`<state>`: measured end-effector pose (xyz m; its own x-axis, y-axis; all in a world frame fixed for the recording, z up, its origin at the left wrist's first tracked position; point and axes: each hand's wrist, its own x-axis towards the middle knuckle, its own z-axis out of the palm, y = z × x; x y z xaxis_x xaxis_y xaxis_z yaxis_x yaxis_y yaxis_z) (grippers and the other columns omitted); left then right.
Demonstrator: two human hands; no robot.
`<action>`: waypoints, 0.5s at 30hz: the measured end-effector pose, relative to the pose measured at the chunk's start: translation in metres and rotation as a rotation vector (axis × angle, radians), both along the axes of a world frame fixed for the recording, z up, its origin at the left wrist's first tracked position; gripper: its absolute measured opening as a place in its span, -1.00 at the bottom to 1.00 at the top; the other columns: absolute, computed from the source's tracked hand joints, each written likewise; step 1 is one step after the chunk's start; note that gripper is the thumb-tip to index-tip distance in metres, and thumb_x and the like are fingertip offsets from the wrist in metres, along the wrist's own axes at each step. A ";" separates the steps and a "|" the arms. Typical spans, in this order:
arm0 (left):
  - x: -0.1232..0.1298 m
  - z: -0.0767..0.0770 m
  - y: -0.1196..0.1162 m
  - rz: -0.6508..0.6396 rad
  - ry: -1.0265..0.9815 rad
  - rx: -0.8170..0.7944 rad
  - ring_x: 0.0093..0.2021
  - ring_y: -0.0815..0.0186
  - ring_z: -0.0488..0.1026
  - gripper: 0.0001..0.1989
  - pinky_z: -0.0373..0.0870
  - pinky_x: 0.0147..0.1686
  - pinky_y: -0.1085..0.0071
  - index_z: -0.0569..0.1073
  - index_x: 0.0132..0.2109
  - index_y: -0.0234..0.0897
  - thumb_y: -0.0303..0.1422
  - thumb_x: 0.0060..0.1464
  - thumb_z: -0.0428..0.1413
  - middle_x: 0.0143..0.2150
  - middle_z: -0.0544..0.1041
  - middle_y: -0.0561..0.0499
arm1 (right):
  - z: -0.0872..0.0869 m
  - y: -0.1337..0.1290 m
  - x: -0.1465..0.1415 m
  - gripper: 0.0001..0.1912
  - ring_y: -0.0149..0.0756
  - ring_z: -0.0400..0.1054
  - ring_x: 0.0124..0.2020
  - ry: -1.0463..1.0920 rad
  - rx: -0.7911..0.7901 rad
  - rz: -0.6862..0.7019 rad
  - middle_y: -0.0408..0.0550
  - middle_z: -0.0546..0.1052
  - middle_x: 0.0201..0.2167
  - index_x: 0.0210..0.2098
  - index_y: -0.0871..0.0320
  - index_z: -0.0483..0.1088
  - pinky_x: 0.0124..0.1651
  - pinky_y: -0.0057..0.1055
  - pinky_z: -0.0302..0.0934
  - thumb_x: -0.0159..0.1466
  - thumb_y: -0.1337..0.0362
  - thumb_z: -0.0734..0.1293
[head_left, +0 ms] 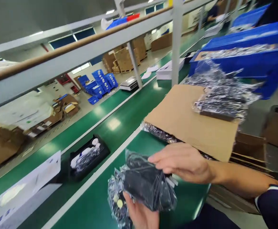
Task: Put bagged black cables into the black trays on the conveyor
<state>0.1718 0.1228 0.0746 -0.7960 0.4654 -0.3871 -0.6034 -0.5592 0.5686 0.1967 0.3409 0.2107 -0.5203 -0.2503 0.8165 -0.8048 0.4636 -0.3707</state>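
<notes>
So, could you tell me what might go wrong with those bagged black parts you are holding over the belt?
1. The left hand supports the bagged black parts only from below and the right hand just rests on top, so the slick bags could slide onto the green belt.
2. The loose bags heaped on the cardboard sheet might slip off its edge.

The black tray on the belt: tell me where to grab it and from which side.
Grip the black tray by its two long rims, coming from above, with fingers on either side. It lies flat and open-topped on the green belt, with white parts filling its middle, so the rims are the bare edges. A white box crowds its near-left end.
</notes>
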 end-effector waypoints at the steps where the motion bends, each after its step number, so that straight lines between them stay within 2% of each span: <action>1: 0.000 0.000 0.000 0.073 -0.061 0.062 0.07 -0.11 0.37 -0.38 0.25 0.15 -0.08 0.60 -0.23 -0.14 0.26 -0.18 0.11 -0.12 0.54 -0.15 | -0.009 -0.009 -0.001 -0.80 -0.34 0.43 -0.08 -0.007 0.009 0.072 0.02 0.51 -0.04 -0.02 0.16 0.39 -0.07 -0.44 0.39 0.38 0.35 0.24; 4: -0.004 0.002 -0.018 0.326 -0.150 -0.008 0.05 -0.07 0.39 -0.60 0.28 0.13 -0.04 0.59 -0.25 -0.14 -0.02 -0.21 0.20 -0.17 0.56 -0.09 | -0.037 -0.026 -0.003 -0.76 -0.34 0.42 -0.06 -0.100 -0.014 0.185 0.02 0.50 -0.03 0.02 0.16 0.37 -0.03 -0.43 0.37 0.37 0.37 0.25; 7: -0.006 0.006 -0.042 0.528 -0.110 -0.166 0.05 -0.07 0.39 -0.64 0.31 0.11 -0.05 0.57 -0.22 -0.18 -0.13 -0.17 0.11 -0.16 0.56 -0.11 | -0.062 -0.030 -0.004 -0.58 -0.31 0.38 -0.01 -0.343 -0.058 0.104 -0.04 0.47 0.01 0.15 0.06 0.25 0.00 -0.39 0.37 0.32 0.32 0.33; 11: -0.007 0.011 -0.049 0.560 -0.029 -0.259 0.10 -0.12 0.34 -0.49 0.29 0.12 -0.08 0.52 -0.06 -0.20 -0.14 -0.22 0.07 -0.07 0.53 -0.13 | -0.086 -0.034 -0.011 -0.42 -0.22 0.35 -0.01 -0.620 -0.031 0.012 0.01 0.39 0.08 0.24 0.02 0.13 -0.04 -0.32 0.39 0.28 0.20 0.36; 13: -0.007 0.012 -0.046 0.546 -0.017 -0.235 0.12 -0.11 0.32 -0.42 0.27 0.14 -0.07 0.48 0.01 -0.18 -0.13 -0.23 0.06 -0.03 0.51 -0.12 | -0.092 -0.036 -0.015 -0.48 -0.17 0.31 0.05 -0.656 -0.008 0.040 0.04 0.38 0.10 0.23 0.06 0.16 0.05 -0.22 0.33 0.32 0.18 0.31; 15: -0.007 0.011 -0.045 0.536 -0.029 -0.194 0.11 -0.09 0.34 -0.40 0.27 0.14 -0.08 0.46 0.06 -0.16 -0.07 -0.17 0.04 -0.01 0.50 -0.12 | -0.093 -0.038 -0.017 -0.65 -0.20 0.34 0.01 -0.670 -0.040 0.090 0.01 0.45 0.02 0.13 0.08 0.29 0.05 -0.23 0.30 0.37 0.19 0.24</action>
